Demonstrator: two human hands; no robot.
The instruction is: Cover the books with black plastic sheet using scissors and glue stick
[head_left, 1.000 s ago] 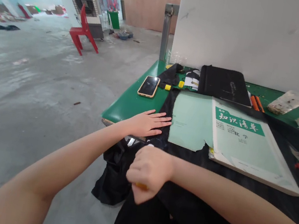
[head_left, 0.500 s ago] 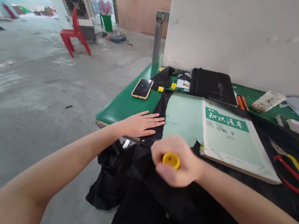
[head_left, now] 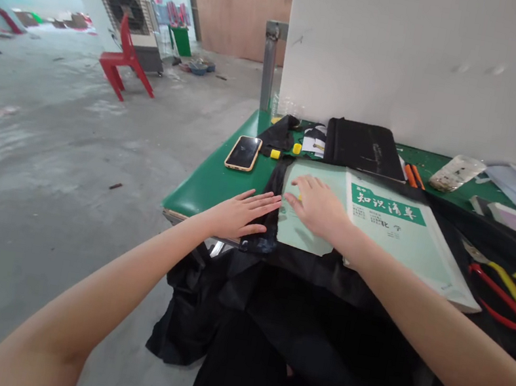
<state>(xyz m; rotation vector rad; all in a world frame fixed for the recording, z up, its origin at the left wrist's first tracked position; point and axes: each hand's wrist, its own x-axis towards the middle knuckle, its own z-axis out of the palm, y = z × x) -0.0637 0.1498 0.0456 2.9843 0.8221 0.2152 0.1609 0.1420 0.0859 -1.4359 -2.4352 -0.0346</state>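
Just left of the right hand (head_left: 318, 207), the left hand (head_left: 239, 214) lies flat, fingers spread, fingertips on cloth (head_left: 316, 316). The right hand rests open-fingered on a sheet (head_left: 303, 235).

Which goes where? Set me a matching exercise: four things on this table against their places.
Things:
1. phone
2. scissors
3. right hand
4. black case

Places:
A. flat on the pale green sheet
B. at the back, by the white board
C. far right, on the black cloth
D. on the green table, left of the cloth

Pairs: 1-D, 2-C, 3-A, 4-B.
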